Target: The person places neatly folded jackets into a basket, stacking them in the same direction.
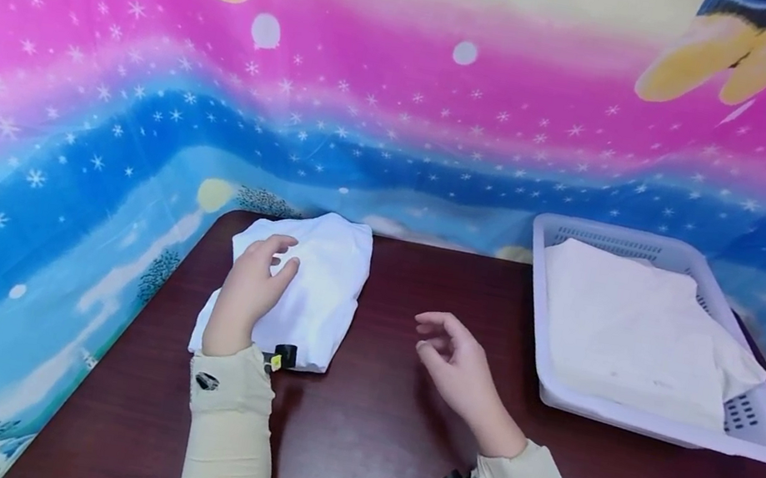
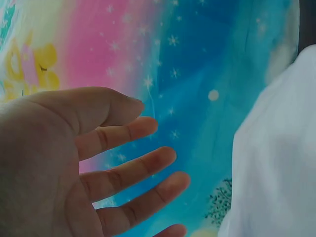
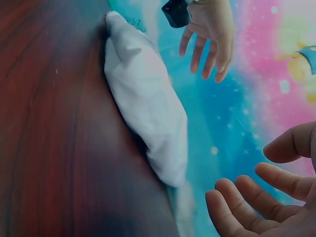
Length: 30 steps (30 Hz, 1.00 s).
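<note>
Fingers (image 2: 143, 197) on both hands look relaxed and loosely bent to me, gripping nothing. Taking the bench's middle as my clock centre, with twelve at the backdrop (image 1: 412, 109), the white cloth (image 1: 323, 297) lies at ten o'clock, reaching up to the far edge of the bench (image 1: 377, 458). I see a bright, cool white with faint violet shading, soft wrinkles, and a rough rectangle in outline; its far edge is rounded and lumpy, its near edge straighter. From the right wrist I see it side-on as a low, plump mound, thick in the middle and thinner toward its ends.

The left hand (image 1: 247, 292) hovers above the cloth without touching it, fingers pointing toward one o'clock. The right hand (image 1: 463, 371) is raised over bare wood, between cloth and basket, its fingers aimed at ten.

At two o'clock I have the pale lavender basket (image 1: 764, 434), holding a flatter, warmer off-white fabric (image 1: 626, 330). That one shows small dark marks near its six o'clock edge, and a corner juts toward three.
</note>
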Tool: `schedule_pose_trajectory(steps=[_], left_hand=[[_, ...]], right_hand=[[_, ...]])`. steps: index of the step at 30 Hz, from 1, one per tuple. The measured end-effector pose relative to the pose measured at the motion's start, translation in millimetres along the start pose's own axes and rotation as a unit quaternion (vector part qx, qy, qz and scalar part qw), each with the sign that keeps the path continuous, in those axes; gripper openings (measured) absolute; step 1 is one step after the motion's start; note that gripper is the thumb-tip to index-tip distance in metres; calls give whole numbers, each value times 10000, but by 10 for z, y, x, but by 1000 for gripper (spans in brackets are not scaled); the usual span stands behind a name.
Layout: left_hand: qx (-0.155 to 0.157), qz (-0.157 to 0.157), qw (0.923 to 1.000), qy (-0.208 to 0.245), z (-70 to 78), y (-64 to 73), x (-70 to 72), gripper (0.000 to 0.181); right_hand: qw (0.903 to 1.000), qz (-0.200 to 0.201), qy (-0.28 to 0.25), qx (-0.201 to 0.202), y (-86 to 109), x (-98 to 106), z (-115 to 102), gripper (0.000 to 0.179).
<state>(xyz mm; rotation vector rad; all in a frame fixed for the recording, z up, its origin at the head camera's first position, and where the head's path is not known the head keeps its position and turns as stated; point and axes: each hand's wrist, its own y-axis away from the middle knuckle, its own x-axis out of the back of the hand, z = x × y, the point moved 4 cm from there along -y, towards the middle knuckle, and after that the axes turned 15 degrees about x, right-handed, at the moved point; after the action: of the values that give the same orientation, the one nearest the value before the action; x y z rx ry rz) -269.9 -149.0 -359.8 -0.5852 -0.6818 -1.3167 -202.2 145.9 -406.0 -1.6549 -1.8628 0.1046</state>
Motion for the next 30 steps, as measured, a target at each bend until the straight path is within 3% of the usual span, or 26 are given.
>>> schedule_pose_trajectory(steps=[7, 16, 23, 26, 30], left_hand=[[505, -272, 9984, 6, -277, -88, 3, 45], [848, -480, 9952, 15, -500, -124, -22, 46], [1372, -862, 9868, -62, -722, -164, -92, 52], [1613, -933, 9824, -140, -792, -178, -113, 55], [1705, -930, 9807, -211, -830, -189, -126, 59]], right_hand=[[9925, -52, -1088, -554, -112, -281, 49, 41], [9741, -67, -1860, -1284, -208, -564, 135, 47], [9609, -192, -2219, -1646, -253, -776, 171, 57], [9588, -247, -2270, -1690, -267, -862, 169, 62], [9581, -388, -2279, -1689, -277, -963, 171, 70]])
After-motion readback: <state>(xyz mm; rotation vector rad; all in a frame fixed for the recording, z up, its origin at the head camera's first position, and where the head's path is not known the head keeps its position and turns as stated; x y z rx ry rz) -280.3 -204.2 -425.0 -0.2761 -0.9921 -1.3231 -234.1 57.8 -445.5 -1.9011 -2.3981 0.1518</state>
